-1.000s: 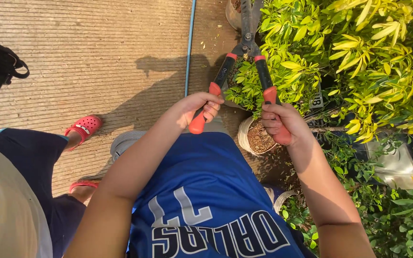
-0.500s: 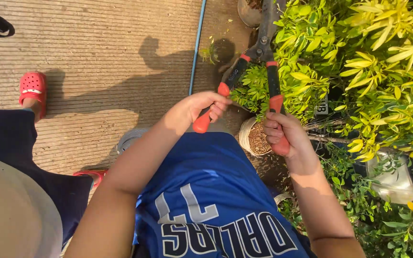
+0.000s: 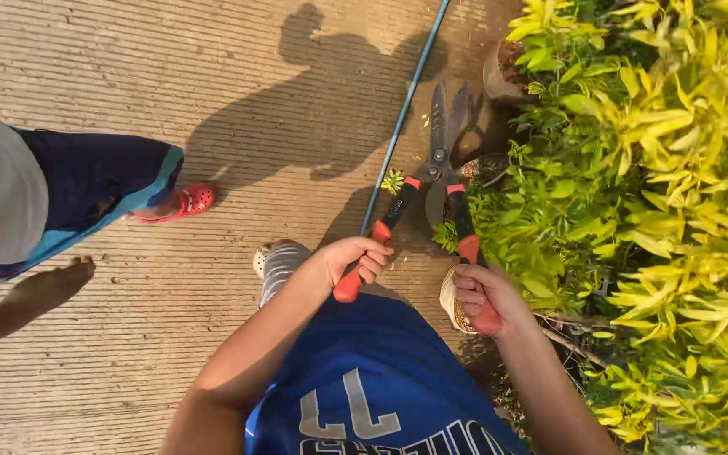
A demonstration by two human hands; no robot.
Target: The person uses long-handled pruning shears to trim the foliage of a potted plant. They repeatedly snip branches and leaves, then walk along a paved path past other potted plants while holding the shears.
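I hold a pair of hedge shears (image 3: 440, 160) with black arms and red grips, blades pointing away over the concrete. My left hand (image 3: 355, 257) is wrapped round the left red grip. My right hand (image 3: 482, 295) grips the right red handle, close to the shrub. The blades stand slightly apart beside the yellow-green hedge (image 3: 642, 194), whose leaves touch the right arm of the shears. I wear a blue jersey (image 3: 372, 388) with white figures.
Another person stands at the left in dark blue clothes (image 3: 86, 190), with a red clog (image 3: 187, 200) and a hand (image 3: 44, 286) hanging low. A blue hose (image 3: 406, 101) runs across the ribbed concrete. Plant pots (image 3: 499, 76) sit by the hedge; a pot (image 3: 452, 303) is under my right hand.
The shears' handles have come nearer together and the blades have nearly shut. The view has tilted so the other person and red clog sit lower at the left.
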